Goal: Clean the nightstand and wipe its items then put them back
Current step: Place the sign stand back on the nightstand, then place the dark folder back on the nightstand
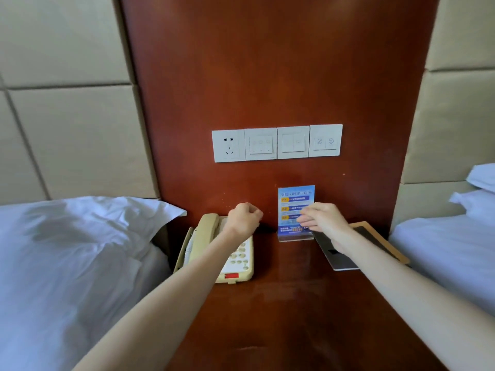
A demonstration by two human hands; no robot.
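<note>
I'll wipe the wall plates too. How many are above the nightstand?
4, in one row on the wood panel: a socket plate leftmost, then switch plates second, third and fourth. None seems hidden.

Hotel bedroom, twin beds with white pillows (88,226), padded headboard panels (67,124), wooden nightstand (281,303) between, corded telephone (214,253), wall switch panel (277,143), acrylic guest notice (294,199)

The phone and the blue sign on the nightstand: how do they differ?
The phone is beige and lies flat; the blue sign stands upright in a clear base. The phone has buttons; the sign carries printed text. The phone sits left of the sign. Both rest on the nightstand.
</note>
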